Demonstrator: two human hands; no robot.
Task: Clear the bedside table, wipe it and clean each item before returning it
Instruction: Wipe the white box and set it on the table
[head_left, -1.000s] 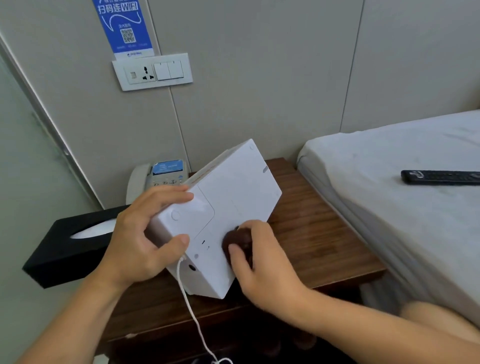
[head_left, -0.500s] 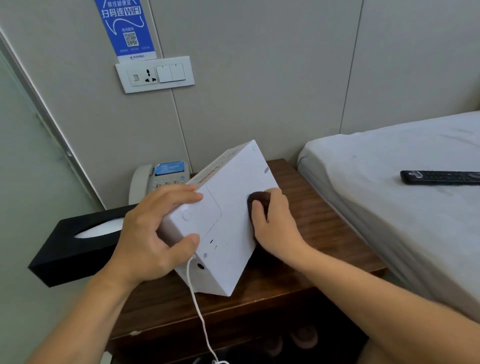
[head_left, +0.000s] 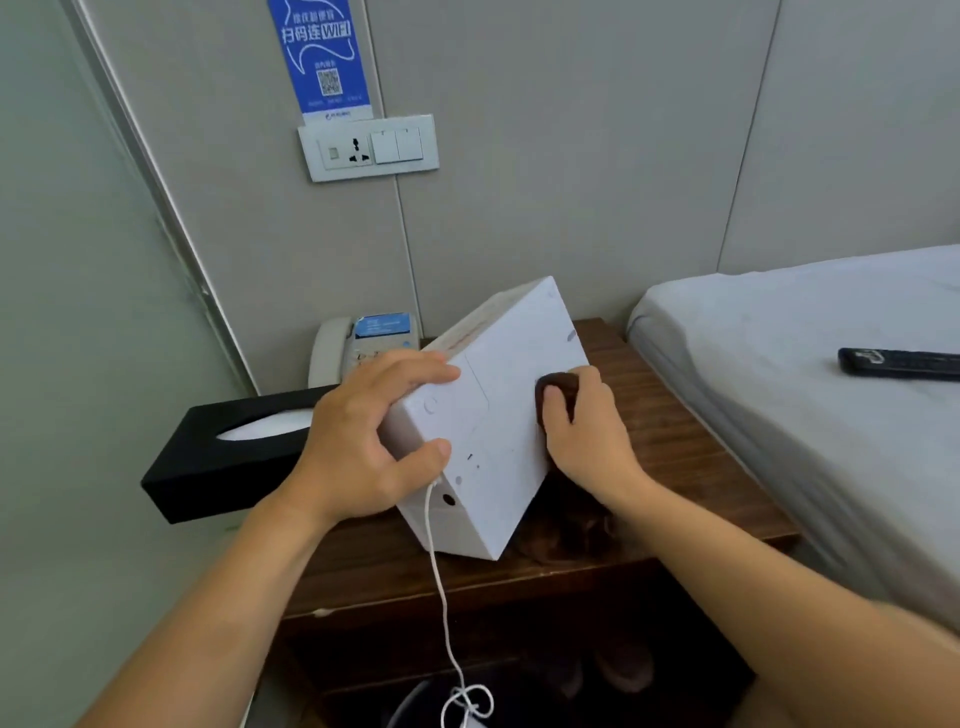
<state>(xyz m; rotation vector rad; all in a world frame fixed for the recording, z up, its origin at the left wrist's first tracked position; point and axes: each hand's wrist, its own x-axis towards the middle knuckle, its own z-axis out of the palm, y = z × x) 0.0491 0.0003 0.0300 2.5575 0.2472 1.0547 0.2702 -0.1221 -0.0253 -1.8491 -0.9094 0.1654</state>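
Bench (head_left: 670, 441) of dark wood carries a white box-shaped device (head_left: 498, 415), tilted up on one lower corner. Your left hand (head_left: 363, 447) takes it in a wide grip at the near left corner: fingers curled over the top edge, thumb pressed on the front face. Your right hand (head_left: 587, 431) pinches a dark brown cloth (head_left: 556, 392) and presses it against the device's upper right face; more of the cloth hangs below the hand onto the bench. White cable (head_left: 441, 587) runs from the device's lower front down past the bench edge. Black tissue box (head_left: 228, 447) and a telephone (head_left: 363, 343) sit behind your left hand. Black remote control (head_left: 898, 364) lies on the bed (head_left: 810, 415).
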